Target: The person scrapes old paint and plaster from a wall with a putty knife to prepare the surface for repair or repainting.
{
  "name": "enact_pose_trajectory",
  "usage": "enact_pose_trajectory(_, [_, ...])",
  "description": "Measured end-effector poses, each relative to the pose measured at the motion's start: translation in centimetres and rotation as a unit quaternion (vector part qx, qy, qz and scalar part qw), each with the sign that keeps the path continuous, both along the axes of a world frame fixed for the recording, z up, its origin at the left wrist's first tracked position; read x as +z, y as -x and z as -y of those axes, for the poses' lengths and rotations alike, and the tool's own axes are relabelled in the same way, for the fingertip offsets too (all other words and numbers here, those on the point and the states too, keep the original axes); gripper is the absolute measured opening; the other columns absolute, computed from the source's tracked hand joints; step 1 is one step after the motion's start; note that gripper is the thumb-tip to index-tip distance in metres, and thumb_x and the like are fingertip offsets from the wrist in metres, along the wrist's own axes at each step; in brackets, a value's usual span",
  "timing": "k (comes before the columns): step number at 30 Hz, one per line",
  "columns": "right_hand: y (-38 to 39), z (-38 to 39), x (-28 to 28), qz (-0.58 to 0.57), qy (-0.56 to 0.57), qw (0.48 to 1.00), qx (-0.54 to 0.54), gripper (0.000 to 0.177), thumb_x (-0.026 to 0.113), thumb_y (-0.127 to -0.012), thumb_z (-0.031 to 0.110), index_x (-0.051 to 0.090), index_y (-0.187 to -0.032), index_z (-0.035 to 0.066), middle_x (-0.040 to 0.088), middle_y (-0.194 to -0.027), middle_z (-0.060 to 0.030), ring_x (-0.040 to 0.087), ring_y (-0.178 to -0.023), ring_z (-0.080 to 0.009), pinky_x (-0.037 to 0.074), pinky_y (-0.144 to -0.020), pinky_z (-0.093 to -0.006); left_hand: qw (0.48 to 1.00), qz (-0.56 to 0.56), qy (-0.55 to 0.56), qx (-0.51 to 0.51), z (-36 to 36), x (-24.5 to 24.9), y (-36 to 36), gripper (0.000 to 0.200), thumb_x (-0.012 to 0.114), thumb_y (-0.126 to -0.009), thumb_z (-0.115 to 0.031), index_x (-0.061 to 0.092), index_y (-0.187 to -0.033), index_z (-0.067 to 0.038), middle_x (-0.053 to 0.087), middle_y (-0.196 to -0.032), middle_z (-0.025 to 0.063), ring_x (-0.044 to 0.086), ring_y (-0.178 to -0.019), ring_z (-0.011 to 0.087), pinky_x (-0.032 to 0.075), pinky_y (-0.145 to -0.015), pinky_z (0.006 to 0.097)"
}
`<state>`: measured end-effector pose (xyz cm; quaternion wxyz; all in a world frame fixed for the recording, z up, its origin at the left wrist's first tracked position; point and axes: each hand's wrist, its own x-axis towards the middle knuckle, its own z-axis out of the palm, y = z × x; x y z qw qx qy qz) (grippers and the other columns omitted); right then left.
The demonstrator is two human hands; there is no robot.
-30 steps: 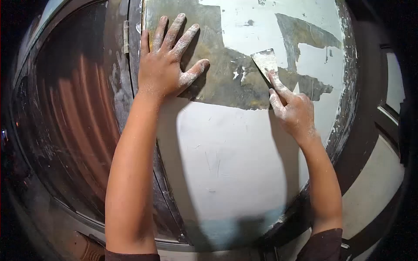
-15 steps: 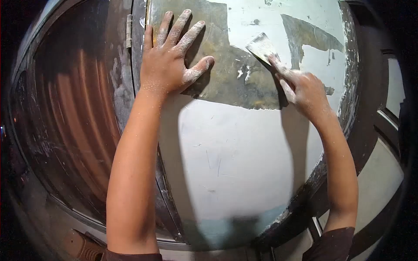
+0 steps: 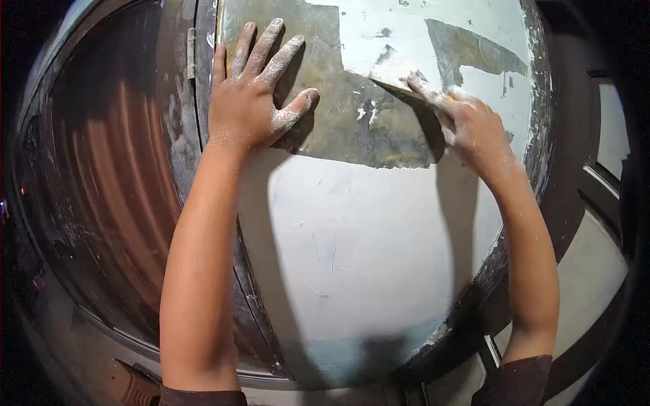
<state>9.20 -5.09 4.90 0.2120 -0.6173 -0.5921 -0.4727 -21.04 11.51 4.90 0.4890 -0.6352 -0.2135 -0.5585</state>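
Observation:
My left hand [image 3: 254,101] lies flat on the upper left of a panel [image 3: 365,243], fingers spread and dusted white. My right hand [image 3: 470,125] is wrapped round a putty knife [image 3: 394,70], its index finger stretched along the blade. The blade's edge meets the panel where white coating [image 3: 379,30] borders a bare grey-brown patch [image 3: 332,122]. Small white flecks [image 3: 367,114] show on that patch. Below it the panel is white with thin scratches. My right hand hides the knife's handle.
A metal hinge [image 3: 191,53] is on the dark frame left of the panel. Further left, a dark-framed pane [image 3: 115,176] shows reddish-brown folds. Dark frames with pale panels [image 3: 589,271] stand at the right. A brown object [image 3: 132,386] lies at the bottom left.
The view has shifted slightly, so the panel and my left hand appear further left. The putty knife is tilted differently in my right hand, its blade lying lower against the panel.

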Motion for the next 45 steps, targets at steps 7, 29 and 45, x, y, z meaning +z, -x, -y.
enact_pose_trajectory(7, [-0.7,-0.4,0.0,0.006,-0.013,1.000,0.023,0.049,0.056,-0.100,0.014,0.059,-0.146,0.030,0.062,-0.101,-0.0149,0.063,-0.096,-0.0371,0.051,-0.082,-0.0487,1.000,0.008,-0.004,-0.003,-0.4,0.0,-0.1,0.073,0.061,-0.090,-0.068,0.051,-0.154,-0.034,0.038,-0.167,-0.0004,0.029,-0.156,0.0313,0.014,-0.128,0.0577])
enact_pose_trajectory(29, [-0.1,-0.5,-0.5,0.019,-0.020,0.999,0.031,0.059,0.056,-0.100,0.014,0.050,-0.153,0.039,0.064,-0.097,-0.0159,0.064,-0.089,-0.0390,0.052,-0.081,-0.0490,1.000,0.007,0.012,-0.013,-0.2,-0.1,0.1,0.071,0.062,-0.093,-0.065,0.050,-0.155,-0.033,0.036,-0.169,0.0009,0.027,-0.157,0.0306,0.013,-0.129,0.0552])
enact_pose_trajectory(45, [7.2,-2.4,-1.7,-0.101,-0.031,0.990,0.092,0.051,0.058,-0.101,0.015,0.053,-0.152,0.016,0.070,-0.087,-0.0260,0.068,-0.079,-0.0449,0.054,-0.077,-0.0534,1.000,0.006,0.007,0.002,-0.1,0.0,0.1,0.071,0.062,-0.092,-0.065,0.051,-0.155,-0.032,0.036,-0.169,-0.0006,0.028,-0.157,0.0318,0.014,-0.129,0.0556])
